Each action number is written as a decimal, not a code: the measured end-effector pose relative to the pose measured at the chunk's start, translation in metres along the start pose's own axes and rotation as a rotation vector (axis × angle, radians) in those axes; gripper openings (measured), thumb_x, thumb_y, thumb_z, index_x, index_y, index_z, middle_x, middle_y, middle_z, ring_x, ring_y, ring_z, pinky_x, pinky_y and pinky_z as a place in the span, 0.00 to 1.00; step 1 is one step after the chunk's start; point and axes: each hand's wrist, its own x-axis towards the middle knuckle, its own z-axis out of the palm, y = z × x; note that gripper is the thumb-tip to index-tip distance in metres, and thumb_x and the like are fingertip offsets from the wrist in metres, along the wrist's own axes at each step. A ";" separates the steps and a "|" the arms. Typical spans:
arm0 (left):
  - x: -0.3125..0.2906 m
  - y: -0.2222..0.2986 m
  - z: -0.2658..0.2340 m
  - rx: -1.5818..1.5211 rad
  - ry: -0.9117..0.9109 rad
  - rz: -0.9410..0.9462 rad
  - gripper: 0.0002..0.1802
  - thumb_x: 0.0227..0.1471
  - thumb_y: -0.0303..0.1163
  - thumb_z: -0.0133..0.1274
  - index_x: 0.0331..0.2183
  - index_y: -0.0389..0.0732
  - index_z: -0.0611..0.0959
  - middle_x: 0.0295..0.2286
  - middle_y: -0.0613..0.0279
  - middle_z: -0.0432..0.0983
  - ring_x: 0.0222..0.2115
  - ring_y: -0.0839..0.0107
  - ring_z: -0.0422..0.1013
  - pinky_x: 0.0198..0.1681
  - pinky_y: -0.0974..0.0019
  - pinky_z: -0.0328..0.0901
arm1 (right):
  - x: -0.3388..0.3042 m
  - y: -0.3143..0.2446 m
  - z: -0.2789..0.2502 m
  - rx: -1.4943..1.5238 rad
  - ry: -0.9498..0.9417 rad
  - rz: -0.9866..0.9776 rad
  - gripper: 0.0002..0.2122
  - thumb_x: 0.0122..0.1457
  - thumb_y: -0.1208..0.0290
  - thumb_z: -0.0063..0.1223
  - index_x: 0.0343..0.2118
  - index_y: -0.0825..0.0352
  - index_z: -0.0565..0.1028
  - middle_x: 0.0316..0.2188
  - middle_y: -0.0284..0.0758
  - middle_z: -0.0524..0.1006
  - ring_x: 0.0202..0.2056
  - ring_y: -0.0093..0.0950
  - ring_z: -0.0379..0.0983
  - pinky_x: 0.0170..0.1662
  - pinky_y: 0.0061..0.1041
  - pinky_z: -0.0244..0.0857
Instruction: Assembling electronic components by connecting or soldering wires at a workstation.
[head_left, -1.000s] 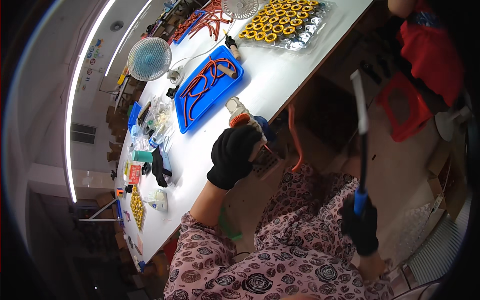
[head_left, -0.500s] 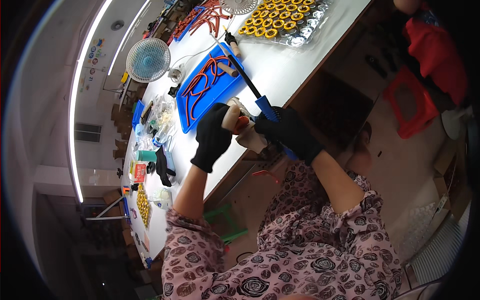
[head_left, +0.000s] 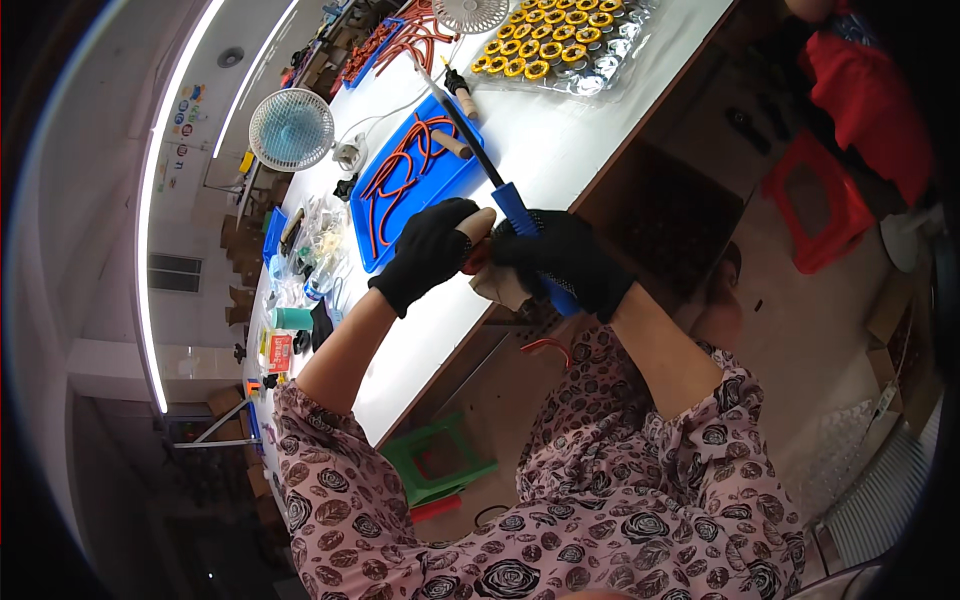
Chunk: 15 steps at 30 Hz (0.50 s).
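Observation:
Both my hands wear black gloves and meet at the table's near edge. My right hand is closed round the blue handle of a long thin tool, whose dark shaft points up and away over the blue tray. Close beside it my left hand, its thumb bare, pinches a small reddish-orange piece, mostly hidden by the fingers. A crumpled beige cloth lies between and under the hands. Below them hangs a curved red tube; where its upper end goes is hidden.
A blue tray with orange-red tubes lies ahead on the white table. Beyond are yellow-ringed parts, a wooden-handled tool and a fan. Bags and a teal roll sit left; a green stool stands below.
My left hand has turned and its forearm has swung out to the left. My right hand has shifted slightly left with the blue-handled tool. More of the green stool shows.

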 end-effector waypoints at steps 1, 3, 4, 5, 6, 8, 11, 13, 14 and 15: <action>-0.002 -0.010 0.003 0.036 0.132 0.188 0.11 0.48 0.34 0.49 0.32 0.39 0.79 0.27 0.56 0.75 0.29 0.61 0.71 0.33 0.64 0.65 | -0.002 -0.013 0.008 0.080 -0.135 0.037 0.08 0.48 0.69 0.56 0.27 0.68 0.73 0.17 0.29 0.71 0.17 0.17 0.67 0.21 0.18 0.62; -0.011 -0.033 0.010 0.076 0.263 0.370 0.11 0.44 0.31 0.51 0.33 0.41 0.79 0.27 0.54 0.74 0.28 0.56 0.71 0.32 0.61 0.65 | -0.004 -0.024 0.025 0.164 -0.275 0.078 0.07 0.48 0.70 0.56 0.27 0.67 0.73 0.16 0.29 0.71 0.16 0.16 0.67 0.20 0.17 0.62; -0.016 -0.050 0.014 0.081 0.303 0.385 0.12 0.43 0.30 0.51 0.34 0.40 0.79 0.29 0.53 0.75 0.29 0.55 0.71 0.33 0.61 0.65 | -0.004 -0.025 0.034 0.078 -0.199 0.044 0.08 0.49 0.70 0.57 0.30 0.67 0.73 0.17 0.29 0.72 0.17 0.17 0.68 0.20 0.17 0.62; -0.015 -0.059 0.015 0.080 0.351 0.404 0.12 0.42 0.28 0.51 0.34 0.39 0.79 0.30 0.52 0.75 0.31 0.54 0.72 0.34 0.60 0.66 | -0.002 -0.026 0.038 -0.017 -0.122 0.009 0.09 0.50 0.71 0.57 0.32 0.68 0.73 0.19 0.30 0.72 0.18 0.17 0.69 0.20 0.17 0.62; -0.005 -0.042 0.009 -0.006 0.155 0.204 0.13 0.43 0.31 0.50 0.34 0.37 0.79 0.31 0.51 0.75 0.31 0.55 0.72 0.35 0.61 0.66 | 0.003 -0.012 0.030 0.048 0.014 -0.051 0.08 0.49 0.73 0.57 0.32 0.67 0.72 0.18 0.29 0.71 0.16 0.17 0.67 0.18 0.17 0.61; 0.005 -0.009 0.001 -0.107 0.050 0.050 0.14 0.48 0.38 0.49 0.31 0.37 0.79 0.28 0.56 0.75 0.28 0.64 0.71 0.32 0.66 0.65 | 0.003 0.007 0.004 -0.074 0.121 -0.083 0.09 0.47 0.71 0.57 0.31 0.66 0.72 0.17 0.29 0.71 0.17 0.18 0.68 0.20 0.18 0.62; 0.002 0.002 0.000 -0.090 0.030 -0.074 0.17 0.51 0.42 0.48 0.27 0.36 0.80 0.24 0.59 0.75 0.27 0.72 0.70 0.31 0.69 0.63 | 0.002 0.006 -0.005 -0.278 0.158 -0.053 0.11 0.45 0.70 0.57 0.31 0.66 0.71 0.19 0.31 0.71 0.19 0.20 0.69 0.21 0.19 0.63; 0.004 0.000 0.001 -0.026 0.051 -0.040 0.18 0.51 0.43 0.47 0.26 0.37 0.80 0.23 0.59 0.75 0.26 0.72 0.70 0.31 0.69 0.63 | 0.003 0.001 -0.007 -0.174 0.051 -0.054 0.10 0.45 0.71 0.56 0.30 0.66 0.70 0.20 0.30 0.70 0.19 0.20 0.68 0.23 0.20 0.63; 0.004 -0.007 0.004 0.049 0.090 0.088 0.14 0.48 0.40 0.49 0.28 0.39 0.80 0.24 0.57 0.75 0.26 0.65 0.71 0.30 0.65 0.64 | 0.004 0.001 -0.006 -0.183 0.050 -0.052 0.10 0.45 0.71 0.56 0.30 0.66 0.70 0.20 0.30 0.70 0.19 0.20 0.68 0.23 0.20 0.63; 0.004 -0.016 0.007 0.127 0.134 0.214 0.12 0.44 0.37 0.51 0.31 0.41 0.80 0.26 0.55 0.76 0.26 0.58 0.71 0.28 0.61 0.65 | 0.006 -0.001 -0.004 -0.160 0.026 -0.065 0.10 0.45 0.71 0.56 0.30 0.66 0.70 0.21 0.30 0.70 0.20 0.20 0.68 0.24 0.20 0.63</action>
